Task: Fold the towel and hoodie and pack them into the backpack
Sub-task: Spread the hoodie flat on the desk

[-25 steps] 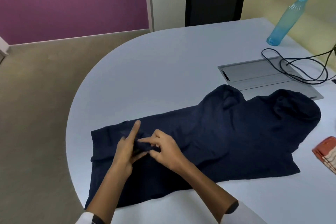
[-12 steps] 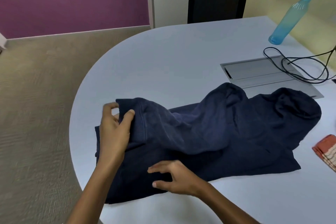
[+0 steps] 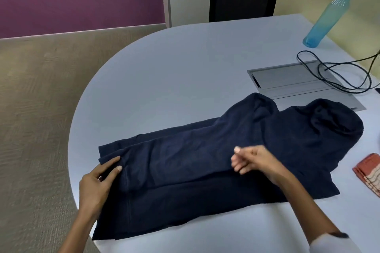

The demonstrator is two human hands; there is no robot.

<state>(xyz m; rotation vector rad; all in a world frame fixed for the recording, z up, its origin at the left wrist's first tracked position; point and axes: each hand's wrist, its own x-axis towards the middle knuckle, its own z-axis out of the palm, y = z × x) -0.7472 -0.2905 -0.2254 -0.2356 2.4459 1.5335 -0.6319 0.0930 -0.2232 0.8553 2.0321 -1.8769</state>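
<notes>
The navy hoodie lies spread across the near part of the pale table, its hood bunched at the far right and its hem at the near left. One side is folded lengthwise over the body. My left hand lies flat and open on the hem corner at the left, fingers pressing the cloth. My right hand is over the middle of the folded panel, fingers loosely curled and blurred; I cannot tell whether it pinches any fabric. The folded orange towel sits at the right edge.
</notes>
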